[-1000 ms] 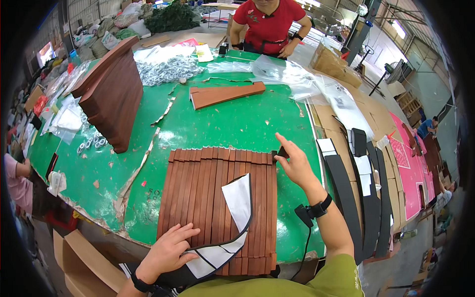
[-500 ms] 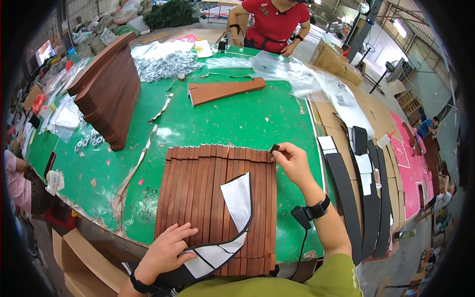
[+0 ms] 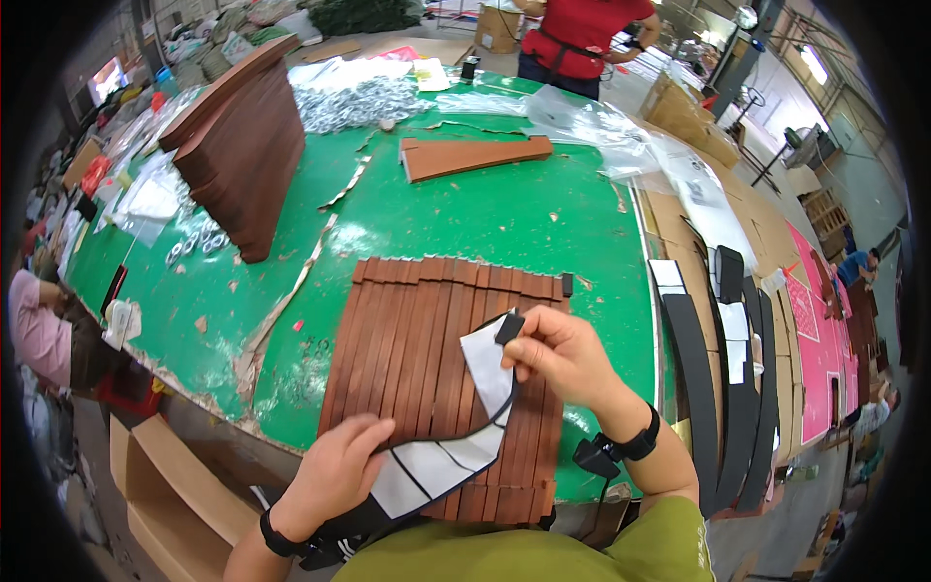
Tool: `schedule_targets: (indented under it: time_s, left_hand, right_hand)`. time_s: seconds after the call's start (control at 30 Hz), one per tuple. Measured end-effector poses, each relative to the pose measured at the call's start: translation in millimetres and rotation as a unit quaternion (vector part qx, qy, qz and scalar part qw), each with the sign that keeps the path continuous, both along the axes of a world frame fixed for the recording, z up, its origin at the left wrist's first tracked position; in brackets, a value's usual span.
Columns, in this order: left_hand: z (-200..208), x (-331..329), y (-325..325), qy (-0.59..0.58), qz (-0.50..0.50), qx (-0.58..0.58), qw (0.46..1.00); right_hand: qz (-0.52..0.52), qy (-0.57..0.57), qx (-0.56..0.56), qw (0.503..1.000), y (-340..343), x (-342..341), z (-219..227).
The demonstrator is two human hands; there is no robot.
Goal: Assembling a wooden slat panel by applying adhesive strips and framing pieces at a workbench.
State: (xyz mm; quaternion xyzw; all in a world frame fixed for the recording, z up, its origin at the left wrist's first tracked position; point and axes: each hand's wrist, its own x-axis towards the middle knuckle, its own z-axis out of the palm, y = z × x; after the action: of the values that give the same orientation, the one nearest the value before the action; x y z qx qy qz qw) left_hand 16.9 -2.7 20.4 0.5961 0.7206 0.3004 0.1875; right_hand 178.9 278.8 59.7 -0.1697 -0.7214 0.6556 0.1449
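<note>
My right hand [image 3: 558, 354] pinches a small black pad [image 3: 509, 328] between thumb and fingers, at the upper end of a curved black strip with white backing paper [image 3: 441, 468]. This strip lies across a row of reddish-brown wooden slats [image 3: 402, 335] set side by side. My left hand [image 3: 337, 470] is open at the strip's lower end, fingers stretched over the slats; whether it presses on the strip I cannot tell. Another small black pad [image 3: 568, 284] sits at the far right corner of the slats.
Brown stacked boards [image 3: 247, 145] stand at the left on the green table [image 3: 465, 209]; a tapered brown piece [image 3: 475, 158] lies at the back. Small metal parts [image 3: 349, 105] are heaped behind. Long black strips [image 3: 690, 388] lie at the right. A person in red [image 3: 582, 39] stands across the table.
My right hand has left the far right corner, where a black pad stays, and come nearer to the strip's end, now pinching a pad. The whole view has shifted slightly.
</note>
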Motion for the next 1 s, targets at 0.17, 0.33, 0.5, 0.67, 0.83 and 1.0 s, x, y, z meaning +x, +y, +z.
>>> schedule_targets:
  time_s: [0.17,0.33,0.5,0.67,0.83,1.0]
  left_hand:
    - [9.0,1.4,11.9,0.024,0.016,0.178,0.984]
    - [2.3,13.8,47.8,-0.232,0.089,0.268,0.931]
    - [-8.5,4.3,60.9,-0.321,0.090,0.278,0.901]
    - [-5.7,7.7,66.9,-0.282,0.091,0.291,0.910]
    - [-37.3,4.4,66.6,-0.341,0.114,0.265,0.895]
    - [-29.3,0.7,69.2,-0.495,0.013,0.216,0.842]
  right_hand:
    - [0.053,0.002,-0.027,0.998,-45.3,-6.6,10.3]
    - [0.089,0.083,0.233,0.965,-59.9,-22.5,-3.2]
    - [0.078,-0.021,0.218,0.973,-68.9,-30.8,-0.4]
    - [0.001,0.014,0.388,0.922,-80.3,-31.8,-4.0]
    - [0.012,0.183,0.567,0.803,-75.3,-32.9,11.1]
    - [0.031,0.140,0.532,0.835,-75.6,-28.0,-11.4]
